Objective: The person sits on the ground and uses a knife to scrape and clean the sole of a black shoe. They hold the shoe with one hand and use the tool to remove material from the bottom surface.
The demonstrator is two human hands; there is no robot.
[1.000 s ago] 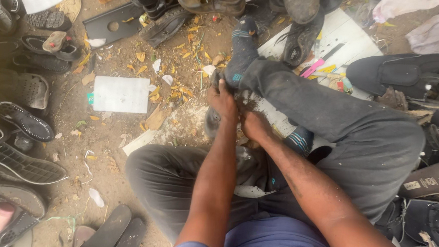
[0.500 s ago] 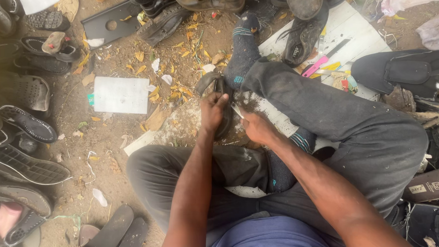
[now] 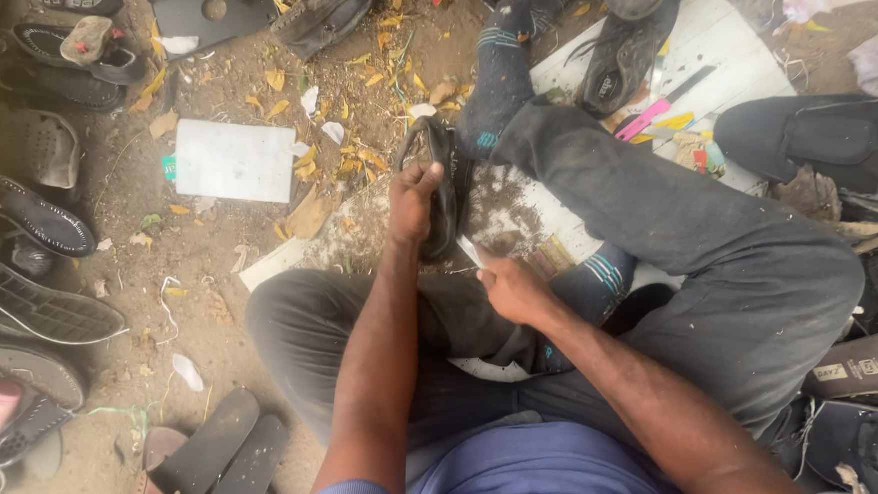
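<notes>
Two hands at work on one dark shoe [image 3: 440, 182], person seated on dirt ground [image 3: 208, 255] with legs folded. Left hand [image 3: 413, 204] grips the shoe, fingers closed round its side, thumb on top; shoe stands on edge in front of the knees, likely so the sole edge faces the other hand. Right hand [image 3: 513, 286] sits just beside the shoe's near end, fingers closed on a small pale blade-like tool [image 3: 470, 251]; what it is exactly, cannot tell. Dark shavings [image 3: 506, 205] lie on the white sheet [image 3: 705, 40] under the shoe, so trimming seems the reason for that hold. A pink tool [image 3: 648, 116] lies on the sheet, well apart. White card [image 3: 233, 160] left of the shoe. Worn shoes [image 3: 30, 216] ring the left side, within reach.
</notes>
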